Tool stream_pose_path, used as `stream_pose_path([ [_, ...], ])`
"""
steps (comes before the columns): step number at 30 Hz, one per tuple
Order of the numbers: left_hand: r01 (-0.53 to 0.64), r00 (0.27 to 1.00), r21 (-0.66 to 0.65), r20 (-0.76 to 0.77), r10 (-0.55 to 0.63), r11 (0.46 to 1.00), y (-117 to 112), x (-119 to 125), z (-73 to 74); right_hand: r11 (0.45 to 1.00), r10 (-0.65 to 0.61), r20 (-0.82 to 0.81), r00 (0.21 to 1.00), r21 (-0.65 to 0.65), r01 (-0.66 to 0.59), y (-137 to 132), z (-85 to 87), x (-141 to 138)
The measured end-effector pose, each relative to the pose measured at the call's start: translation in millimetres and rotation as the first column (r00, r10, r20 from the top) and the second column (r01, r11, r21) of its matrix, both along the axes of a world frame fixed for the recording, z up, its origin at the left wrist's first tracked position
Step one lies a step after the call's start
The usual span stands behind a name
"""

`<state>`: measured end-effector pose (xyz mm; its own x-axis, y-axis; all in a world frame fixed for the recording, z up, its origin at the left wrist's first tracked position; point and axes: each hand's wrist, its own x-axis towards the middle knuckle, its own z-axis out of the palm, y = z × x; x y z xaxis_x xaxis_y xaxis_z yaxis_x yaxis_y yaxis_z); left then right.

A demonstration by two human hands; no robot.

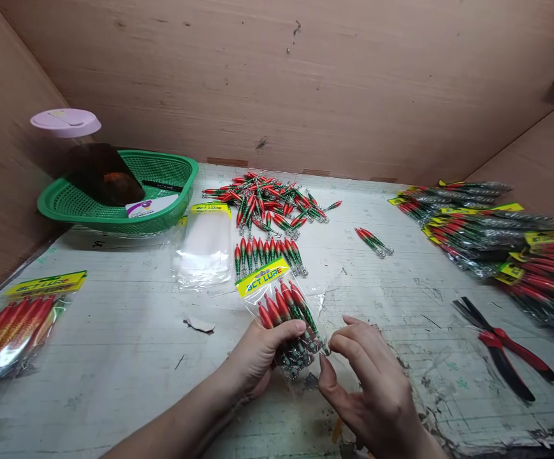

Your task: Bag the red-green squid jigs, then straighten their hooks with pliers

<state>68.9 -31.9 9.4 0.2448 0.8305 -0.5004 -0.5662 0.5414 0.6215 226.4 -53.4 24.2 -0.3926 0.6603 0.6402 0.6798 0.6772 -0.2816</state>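
Observation:
My left hand [262, 357] is closed around a clear plastic bag of fishing lures [284, 309], its thumb pressed on the front. The yellow and green header of this bag reads "BCT LURE". Inside lie several red and green lures, hooks toward me. At the bag's lower right edge is my right hand [372, 376], thumb and forefinger slightly apart beside the hooks of the rightmost lure; whether they touch is unclear. Just beyond the bag stands a neat row of lures [262, 252], and behind it a loose heap of lures [267, 197]. Left of the row sit flat clear bags [204, 245].
Filled packs [491, 236] are piled at the right, near red-handled pliers [506, 350]. Two loose lures [373, 242] lie apart. A green basket [162, 220] holds a dark container, a pen and a card. Another pack [23, 325] lies far left. Wooden panels [305, 95] enclose the table.

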Motion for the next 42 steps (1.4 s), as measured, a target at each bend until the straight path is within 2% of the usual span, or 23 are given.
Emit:
stream_pose_path([
  [13, 0.062, 0.998, -0.032, 0.012, -0.062, 0.998, 2.0, -3.5, -0.5, 0.995, 0.062, -0.051, 0.997, -0.075, -0.066, -0.2, -1.4, 9.9],
  [18, 0.206, 0.978, -0.044, 0.030, -0.205, 0.978, 0.1, -4.4, -0.4, 0.976, 0.147, -0.055, 0.988, -0.153, -0.154, -1.7, 1.0, 26.3],
  [22, 0.324, 0.946, -0.010, 0.036, -0.323, 0.946, 0.0, 1.9, -4.8, 0.975, 0.125, -0.102, 0.987, -0.170, -0.141, -13.3, -5.6, 39.0],
  [25, 0.402, 0.916, 0.003, 0.021, -0.402, 0.916, -1.5, 7.2, -7.6, 0.972, 0.081, -0.129, 0.988, -0.208, -0.107, -27.9, -18.0, 47.0],
  [27, 0.407, 0.906, -0.003, -0.120, -0.405, 0.913, -6.7, 6.7, -6.7, 0.976, 0.035, -0.124, 0.992, -0.211, -0.060, -37.7, -29.8, 51.3],
  [28, 0.389, 0.889, 0.001, -0.263, -0.375, 0.921, -10.9, 4.9, -5.5, 0.977, 0.014, -0.118, 0.993, -0.209, -0.039, -42.0, -36.0, 53.0],
  [29, 0.366, 0.838, 0.030, -0.446, -0.315, 0.930, -16.0, 2.4, -4.1, 0.978, -0.004, -0.111, 0.994, -0.207, -0.019, -45.7, -42.0, 54.3],
  [30, 0.357, 0.740, 0.093, -0.636, -0.220, 0.930, -21.6, -0.5, -2.9, 0.979, -0.019, -0.101, 0.995, -0.204, -0.002, -48.6, -47.4, 55.2],
  [31, 0.388, 0.606, 0.185, -0.789, -0.099, 0.903, -27.3, -3.2, -2.2, 0.978, -0.032, -0.087, 0.996, -0.207, 0.013, -50.7, -51.7, 55.7],
  [32, 0.471, 0.471, 0.286, -0.881, 0.037, 0.835, -32.5, -5.3, -2.3, 0.977, -0.045, -0.072, 0.996, -0.211, 0.028, -52.0, -54.9, 55.7],
  [33, 0.587, 0.363, 0.359, -0.918, 0.160, 0.726, -36.7, -6.4, -3.4, 0.976, -0.053, -0.059, 0.997, -0.212, 0.040, -52.7, -56.7, 55.5],
  [34, 0.705, 0.298, 0.390, -0.921, 0.252, 0.592, -39.5, -6.2, -5.5, 0.977, -0.055, -0.048, 0.997, -0.211, 0.044, -52.7, -57.3, 55.1],
  [35, 0.805, 0.266, 0.382, -0.916, 0.300, 0.454, -40.6, -4.7, -8.5, 0.977, -0.054, -0.042, 0.998, -0.206, 0.045, -52.3, -57.0, 54.7],
  [36, 0.876, 0.247, 0.350, -0.916, 0.315, 0.332, -40.1, -2.2, -12.2, 0.978, -0.053, -0.038, 0.998, -0.203, 0.044, -51.5, -56.0, 54.3],
  [37, 0.921, 0.227, 0.307, -0.923, 0.310, 0.241, -38.1, 1.0, -16.2, 0.979, -0.054, -0.035, 0.998, -0.201, 0.045, -50.6, -54.7, 54.0],
  [38, 0.946, 0.202, 0.265, -0.932, 0.301, 0.185, -35.0, 4.5, -20.0, 0.979, -0.053, -0.030, 0.998, -0.197, 0.046, -49.5, -53.4, 54.1],
  [39, 0.961, 0.175, 0.229, -0.939, 0.294, 0.157, -31.2, 7.8, -23.4, 0.980, -0.049, -0.019, 0.999, -0.194, 0.045, -48.4, -52.3, 54.4],
  [42, 0.976, 0.116, 0.164, -0.948, 0.295, 0.143, -20.5, 14.3, -28.9, 0.986, -0.026, 0.013, 1.000, -0.167, 0.028, -44.8, -50.8, 56.3],
])
